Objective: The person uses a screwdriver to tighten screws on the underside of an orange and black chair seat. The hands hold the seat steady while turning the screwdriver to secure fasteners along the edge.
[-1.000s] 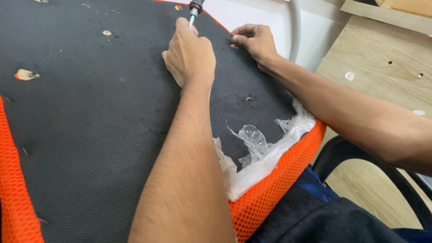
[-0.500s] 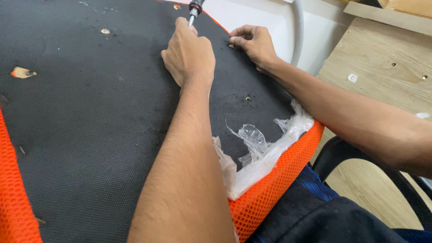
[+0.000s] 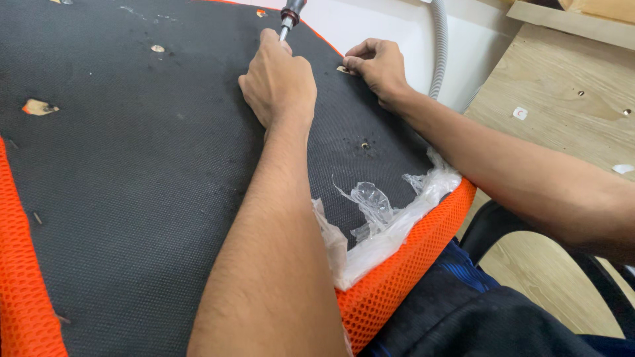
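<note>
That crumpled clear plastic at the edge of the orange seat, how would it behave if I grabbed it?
The clear plastic looks thin and crinkled, so it is probably floppy and very light. Its torn, ragged edges suggest it may rip further. It seems tucked under the black fabric, so it might resist.

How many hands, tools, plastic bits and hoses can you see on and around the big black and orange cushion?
Hands: 2, left hand and right hand
Screwdriver: 1
Crumpled clear plastic: 1
Grey hose: 1
Black and orange cushion: 1
Total: 6
</note>
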